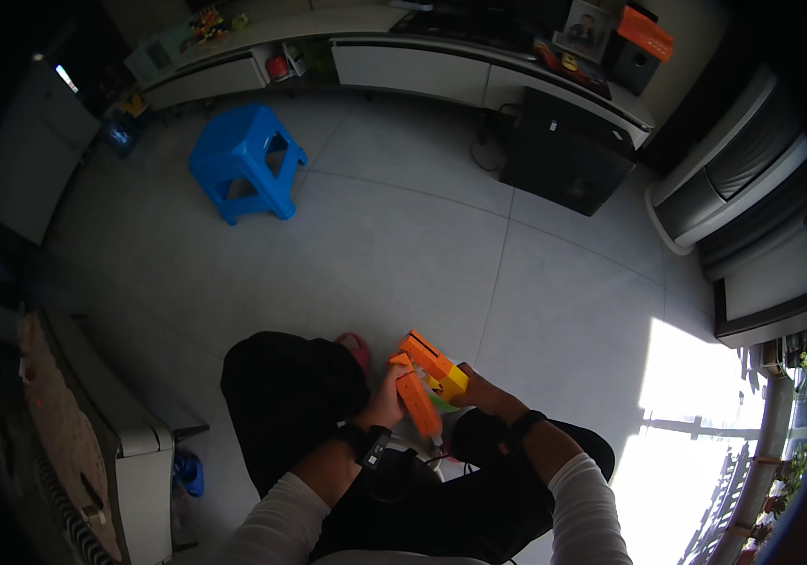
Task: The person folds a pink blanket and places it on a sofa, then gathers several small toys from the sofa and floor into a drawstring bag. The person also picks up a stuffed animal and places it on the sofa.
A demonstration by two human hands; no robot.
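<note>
My left hand [391, 399] grips a long orange plastic piece [417, 406] that points down towards my lap and has a paler lower end. In my right hand [482, 392] is a block-shaped plastic piece, orange at its far end [426, 353] and yellow [454, 383] near the fingers. The two pieces lie close side by side; whether they join is hidden between the hands. Something light green [444, 405] shows under the yellow part. Below the hands, a round black object [396, 477] and a thin dark cable [454, 459] sit between my knees.
A blue plastic stool [248, 162] stands on the tiled floor [389, 247]. Farther off are a white low cabinet [410, 74] and a black panel [566, 152] leaning on it. A white-topped bench [146, 487] is at the left, a silver floor-standing unit [714, 183] at the right.
</note>
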